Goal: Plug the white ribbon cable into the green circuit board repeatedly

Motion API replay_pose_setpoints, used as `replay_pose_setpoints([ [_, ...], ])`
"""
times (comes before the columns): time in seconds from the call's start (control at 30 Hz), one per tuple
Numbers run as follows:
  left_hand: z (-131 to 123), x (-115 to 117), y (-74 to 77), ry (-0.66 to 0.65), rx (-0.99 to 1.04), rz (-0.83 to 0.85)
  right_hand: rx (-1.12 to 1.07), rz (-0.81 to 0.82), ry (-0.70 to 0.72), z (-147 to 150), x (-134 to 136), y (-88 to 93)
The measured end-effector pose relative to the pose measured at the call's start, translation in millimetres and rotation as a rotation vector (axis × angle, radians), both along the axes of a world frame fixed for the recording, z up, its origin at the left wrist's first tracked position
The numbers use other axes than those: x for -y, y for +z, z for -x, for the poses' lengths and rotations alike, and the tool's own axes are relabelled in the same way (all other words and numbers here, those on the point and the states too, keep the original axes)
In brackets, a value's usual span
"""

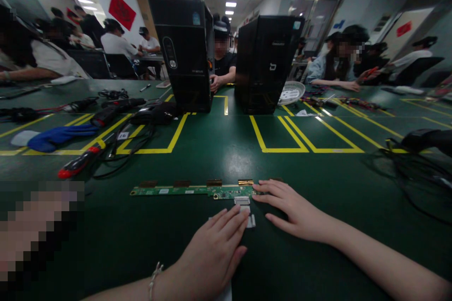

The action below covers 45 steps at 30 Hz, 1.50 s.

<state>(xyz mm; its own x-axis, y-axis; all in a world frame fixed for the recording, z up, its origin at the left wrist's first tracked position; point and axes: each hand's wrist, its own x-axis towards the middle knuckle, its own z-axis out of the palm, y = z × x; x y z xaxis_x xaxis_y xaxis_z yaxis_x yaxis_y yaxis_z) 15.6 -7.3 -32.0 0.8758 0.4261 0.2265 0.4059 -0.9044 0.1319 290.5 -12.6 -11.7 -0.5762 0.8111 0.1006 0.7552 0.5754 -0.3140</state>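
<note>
A long narrow green circuit board lies crosswise on the green table, with several brown-gold flex tabs along its far edge. My right hand is open, its fingertips touching the board's right part and hiding its end. A pale connector sits at the board's near edge, with a whitish flat cable running from it towards me. My left hand lies flat over this cable, fingers stretched out, hiding much of it. Beside the left fingertips shows a pale clip-like piece.
Two black computer towers stand at the table's middle, a person behind them. Leftward lie a red-black screwdriver, a blue glove and cables. Black cables lie at right. Yellow tape marks the table.
</note>
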Motion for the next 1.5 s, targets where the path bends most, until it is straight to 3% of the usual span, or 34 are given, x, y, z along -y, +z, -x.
replay_pose_setpoints([
  [0.5,-4,-1,12.7,0.019,-0.077,0.051,-0.037,0.017,-0.007,0,0,-0.2],
  [0.77,-8,-4,12.1,0.05,-0.075,0.068,-0.022,0.032,-0.003,0,-1,0.5],
  [1.5,-1,-21,24.0,-0.063,-0.064,0.134,-0.075,0.038,0.014,-2,0,3.8],
])
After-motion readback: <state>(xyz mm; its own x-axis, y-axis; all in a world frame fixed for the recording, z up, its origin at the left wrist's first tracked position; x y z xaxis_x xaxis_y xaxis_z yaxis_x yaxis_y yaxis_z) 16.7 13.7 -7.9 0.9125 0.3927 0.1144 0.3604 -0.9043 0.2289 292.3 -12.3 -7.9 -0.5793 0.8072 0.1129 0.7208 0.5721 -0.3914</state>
